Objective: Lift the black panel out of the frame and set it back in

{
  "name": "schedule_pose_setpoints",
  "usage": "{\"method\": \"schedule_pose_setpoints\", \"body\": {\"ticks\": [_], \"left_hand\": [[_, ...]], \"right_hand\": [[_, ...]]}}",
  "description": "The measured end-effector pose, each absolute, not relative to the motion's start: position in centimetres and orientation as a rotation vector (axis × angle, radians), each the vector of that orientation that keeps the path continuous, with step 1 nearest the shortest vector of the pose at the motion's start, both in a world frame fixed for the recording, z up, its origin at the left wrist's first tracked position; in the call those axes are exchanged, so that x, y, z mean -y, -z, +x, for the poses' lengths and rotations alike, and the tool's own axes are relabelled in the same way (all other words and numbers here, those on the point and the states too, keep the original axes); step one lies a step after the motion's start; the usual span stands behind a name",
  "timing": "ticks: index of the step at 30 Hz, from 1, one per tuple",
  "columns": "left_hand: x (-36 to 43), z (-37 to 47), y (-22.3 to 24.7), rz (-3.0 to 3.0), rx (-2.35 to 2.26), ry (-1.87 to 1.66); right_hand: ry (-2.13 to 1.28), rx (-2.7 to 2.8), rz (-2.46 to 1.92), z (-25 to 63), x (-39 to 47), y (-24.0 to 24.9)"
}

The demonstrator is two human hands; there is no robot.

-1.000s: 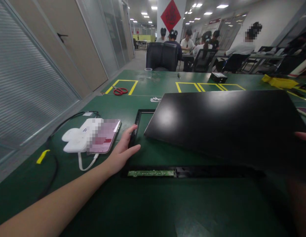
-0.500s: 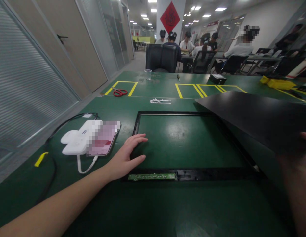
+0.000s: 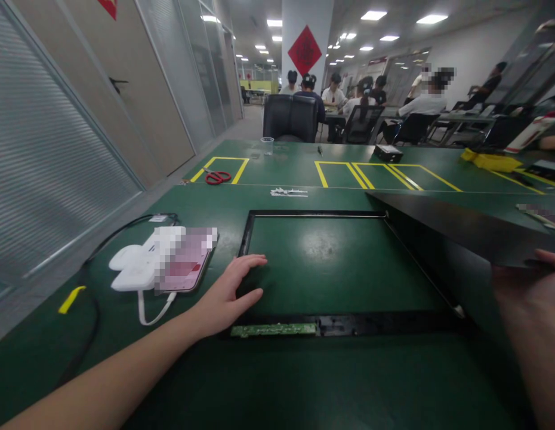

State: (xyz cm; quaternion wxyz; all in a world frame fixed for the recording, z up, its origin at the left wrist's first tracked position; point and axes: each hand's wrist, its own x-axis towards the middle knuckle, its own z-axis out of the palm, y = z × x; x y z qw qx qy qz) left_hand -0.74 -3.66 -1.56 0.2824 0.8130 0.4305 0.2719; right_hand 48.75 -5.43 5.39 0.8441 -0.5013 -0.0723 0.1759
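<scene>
A black rectangular frame (image 3: pixel 313 213) lies on the green table (image 3: pixel 304 382), with a green circuit board (image 3: pixel 274 329) along the left part of its near bar. My left hand (image 3: pixel 228 294) rests over the frame's left side, fingers apart and holding nothing. At the right, my right hand (image 3: pixel 530 298) grips the edge of a thin dark panel (image 3: pixel 456 224). The panel is tilted above the table, just right of the frame.
Left of the frame lie a phone (image 3: pixel 188 263), a white charger (image 3: pixel 138 269) and a black cable (image 3: pixel 97 316). Farther back are red scissors (image 3: pixel 218 177), small white parts (image 3: pixel 289 193), a clear cup (image 3: pixel 267 146), a black box (image 3: pixel 388 153) and yellow items (image 3: pixel 490 161). People sit beyond.
The dark panel has moved right and tilted more steeply, showing more of the frame's right side. My left hand keeps its place by the frame. The camera view has shifted slightly.
</scene>
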Motion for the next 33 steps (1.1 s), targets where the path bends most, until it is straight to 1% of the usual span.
{"method": "schedule_pose_setpoints", "body": {"ticks": [4,12,16,21,24,27,30,32,33], "left_hand": [[3.7,-0.9,2.2,2.143,-1.161,-0.742],[4.1,-0.9,2.4,1.913,-1.145,-0.811],[4.3,-0.6,2.2,1.867,-1.144,-0.862],[4.5,-0.3,2.0,1.912,-1.174,-0.916],[4.6,-0.7,1.8,2.071,-1.176,-0.939],[4.7,-1.3,1.1,2.338,-0.942,-0.855],[4.8,-1.7,0.0,2.494,-0.619,-0.584],[4.8,-1.6,-0.4,2.512,-0.579,-0.465],[4.7,-1.6,-0.5,2.503,-0.564,-0.462]], "right_hand": [[-0.412,0.0,-1.08,48.2,5.4,-5.5],[-0.445,-0.181,-1.082,49.1,4.5,-3.9],[-0.488,-0.156,-1.049,49.0,4.4,-3.3],[-0.513,-0.173,-1.061,49.4,4.3,-2.5],[-0.52,-0.164,-1.076,49.9,4.3,-2.0],[-0.533,-0.147,-1.069,50.1,4.2,-1.7],[-0.579,-0.159,-1.047,49.9,4.4,-2.0],[-0.593,-0.174,-1.064,49.6,4.5,-2.4],[-0.596,-0.177,-1.08,49.5,4.6,-2.7]]}}
